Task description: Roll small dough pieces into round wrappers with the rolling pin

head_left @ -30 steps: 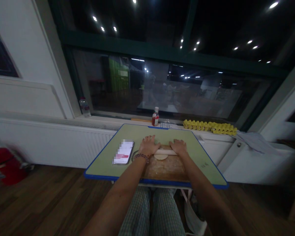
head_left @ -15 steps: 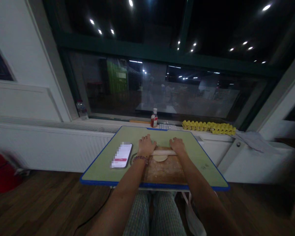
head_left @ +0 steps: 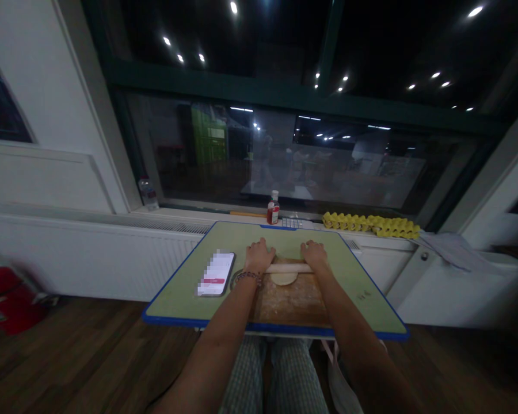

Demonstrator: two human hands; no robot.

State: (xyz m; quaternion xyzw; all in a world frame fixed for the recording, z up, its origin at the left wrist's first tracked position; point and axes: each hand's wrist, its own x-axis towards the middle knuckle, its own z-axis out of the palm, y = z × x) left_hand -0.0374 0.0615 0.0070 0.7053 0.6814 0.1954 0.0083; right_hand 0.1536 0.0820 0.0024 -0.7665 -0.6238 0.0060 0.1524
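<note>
A pale wooden rolling pin [head_left: 290, 268] lies crosswise over a flat round of dough [head_left: 284, 279] on a floury wooden board [head_left: 291, 302]. At the pin's left end is my left hand [head_left: 259, 255], palm down over it with bent fingers reaching past it. My right hand [head_left: 314, 255] covers the other end in the same way. The dough's near part shows below the pin; its far part is hidden. On my left wrist there is a beaded bracelet [head_left: 248, 277].
A phone [head_left: 216, 275] lies left of the board on the green, blue-edged table [head_left: 176, 296]. Along the sill behind stand a red-labelled bottle [head_left: 273, 208], a yellow egg tray [head_left: 371, 224] and a clear plastic bottle [head_left: 148, 194]. A red bucket-like object [head_left: 15, 302] is on the floor.
The view has shifted slightly, so everything sits a little further right. Both hands remain on the rolling pin, and slightly more of the dough's near side shows.
</note>
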